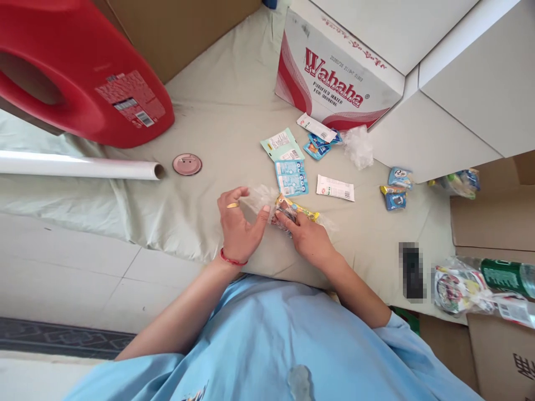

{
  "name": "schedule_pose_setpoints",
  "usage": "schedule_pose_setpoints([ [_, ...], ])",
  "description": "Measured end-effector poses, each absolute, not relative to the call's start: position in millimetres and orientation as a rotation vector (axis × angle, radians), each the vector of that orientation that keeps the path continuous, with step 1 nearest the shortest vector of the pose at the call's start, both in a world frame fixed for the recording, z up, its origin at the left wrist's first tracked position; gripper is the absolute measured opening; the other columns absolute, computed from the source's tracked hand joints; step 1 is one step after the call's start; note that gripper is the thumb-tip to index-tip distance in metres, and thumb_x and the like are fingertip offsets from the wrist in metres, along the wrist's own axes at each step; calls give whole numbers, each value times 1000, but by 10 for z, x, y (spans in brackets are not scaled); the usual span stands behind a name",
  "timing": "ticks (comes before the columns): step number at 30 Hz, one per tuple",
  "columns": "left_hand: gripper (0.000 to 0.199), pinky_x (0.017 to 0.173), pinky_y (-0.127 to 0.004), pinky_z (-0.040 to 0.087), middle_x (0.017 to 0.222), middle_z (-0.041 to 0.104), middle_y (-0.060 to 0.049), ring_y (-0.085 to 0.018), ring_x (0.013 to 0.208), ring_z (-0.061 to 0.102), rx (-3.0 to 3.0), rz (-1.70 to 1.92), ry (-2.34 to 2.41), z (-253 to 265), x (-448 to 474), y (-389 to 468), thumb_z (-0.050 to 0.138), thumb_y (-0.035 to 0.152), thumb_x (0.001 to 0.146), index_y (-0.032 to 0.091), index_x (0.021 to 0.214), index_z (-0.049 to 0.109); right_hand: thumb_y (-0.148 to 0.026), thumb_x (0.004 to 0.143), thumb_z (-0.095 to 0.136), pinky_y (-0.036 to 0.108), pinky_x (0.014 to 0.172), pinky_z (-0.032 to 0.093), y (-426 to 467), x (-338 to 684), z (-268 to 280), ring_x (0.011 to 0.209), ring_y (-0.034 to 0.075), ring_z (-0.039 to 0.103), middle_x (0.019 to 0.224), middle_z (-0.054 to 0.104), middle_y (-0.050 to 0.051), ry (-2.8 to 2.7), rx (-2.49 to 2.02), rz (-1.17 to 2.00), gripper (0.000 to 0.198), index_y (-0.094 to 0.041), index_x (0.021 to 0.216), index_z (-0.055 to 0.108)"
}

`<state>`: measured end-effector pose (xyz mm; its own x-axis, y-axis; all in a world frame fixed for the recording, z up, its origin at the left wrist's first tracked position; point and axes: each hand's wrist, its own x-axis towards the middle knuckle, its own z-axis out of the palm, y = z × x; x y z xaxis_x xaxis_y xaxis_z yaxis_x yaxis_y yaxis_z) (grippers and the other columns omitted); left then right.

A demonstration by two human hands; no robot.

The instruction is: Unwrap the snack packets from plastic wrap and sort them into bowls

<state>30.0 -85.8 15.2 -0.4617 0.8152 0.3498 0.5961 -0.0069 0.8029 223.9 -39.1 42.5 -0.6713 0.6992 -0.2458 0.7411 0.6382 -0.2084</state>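
A clear plastic bag (262, 196) is spread between the thumb and fingers of my left hand (240, 223), which holds its left side. My right hand (311, 239) grips a yellow and brown snack packet (307, 211) with thumb and fingers, at the bag's right end. Part of the packet lies under or within the clear film; I cannot tell how much. Just beyond my hands lie a blue sachet sheet (291, 178), a pale green packet (283, 146) and a white stick packet (335, 188).
Near the Wahaha carton (334, 72) lie another white stick packet (316, 127), blue packets (316, 150) and crumpled clear plastic (358, 146). Left are a round pin badge (187, 164), a white roll (79, 167) and a red jug (96, 72). Small blue packets (395, 199) and a bottle (505, 275) sit right.
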Motion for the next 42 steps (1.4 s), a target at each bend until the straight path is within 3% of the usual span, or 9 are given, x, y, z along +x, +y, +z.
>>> schedule_pose_setpoints([
  [4, 92, 121, -60, 36, 156, 42, -23, -40, 150, 37, 1480, 1312, 2187, 97, 335, -739, 71, 59, 85, 19, 156, 29, -14, 96, 45, 33, 62, 53, -413, 2171, 407, 70, 21, 61, 109, 65, 13, 2728, 1250, -412, 70, -42, 160, 41],
  [8, 97, 123, -71, 24, 156, 45, -24, -47, 152, 32, 1422, 1141, 2309, -52, 302, -572, 73, 55, 81, 19, 159, 29, -12, 96, 44, 37, 71, 58, -372, 2180, 454, 84, 25, 65, 117, 63, 15, 2737, 1184, -525, 70, -37, 162, 40],
  [15, 40, 120, -69, 30, 119, 60, -18, -44, 135, 46, 1441, 960, 2305, -79, 154, -516, 73, 37, 77, 17, 111, 71, -27, 102, 51, 46, 93, 59, -416, 2339, 482, 104, 27, 61, 123, 56, 16, 2891, 1050, -960, 68, -27, 166, 28],
  [20, 7, 118, -52, 43, 126, 61, -11, -31, 139, 50, 1384, 1307, 2061, 136, 199, -615, 67, 27, 84, 22, 87, 64, -26, 103, 48, 45, 90, 59, -447, 2327, 415, 100, 27, 60, 112, 57, 13, 2897, 1102, -963, 57, -26, 159, 41],
  [24, 12, 99, -37, 58, 111, 75, -5, -20, 108, 71, 1605, 1227, 1711, 323, 468, -785, 56, 23, 95, 22, 101, 66, -24, 102, 47, 47, 91, 58, -454, 2279, 369, 103, 29, 60, 112, 59, 15, 2908, 1129, -980, 48, -22, 149, 53],
  [33, 58, 126, -48, 35, 158, 52, -19, -30, 152, 44, 2307, 754, 1686, 121, 896, -1043, 41, 40, 107, 5, 153, 49, -21, 101, 50, 39, 96, 57, -378, 2724, 538, 107, 22, 68, 114, 71, 8, 2913, 1057, -1526, 29, -27, 120, 72],
  [36, 59, 130, -47, 29, 167, 40, -17, -29, 158, 35, 2388, 660, 1672, 43, 871, -1058, 41, 37, 108, 5, 157, 44, -24, 103, 46, 37, 87, 56, -396, 2933, 524, 92, 20, 68, 99, 71, 5, 2923, 1669, -1312, 28, -26, 112, 72],
  [39, 64, 132, -47, 25, 170, 32, -17, -29, 161, 28, 2395, 617, 1685, 16, 867, -1069, 43, 37, 106, 6, 162, 36, -39, 99, 55, 51, 98, 51, -440, 3038, 395, 110, 28, 61, 114, 67, 12, 2815, 2212, -692, 31, -22, 122, 68],
  [42, 65, 133, -47, 23, 171, 30, -17, -29, 161, 26, 2397, 596, 1692, 12, 880, -1076, 44, 37, 106, 6, 162, 36, -49, 91, 67, 62, 110, 41, -493, 3056, 277, 131, 35, 51, 135, 59, 19, 2739, 2234, -545, 39, -19, 116, 68],
])
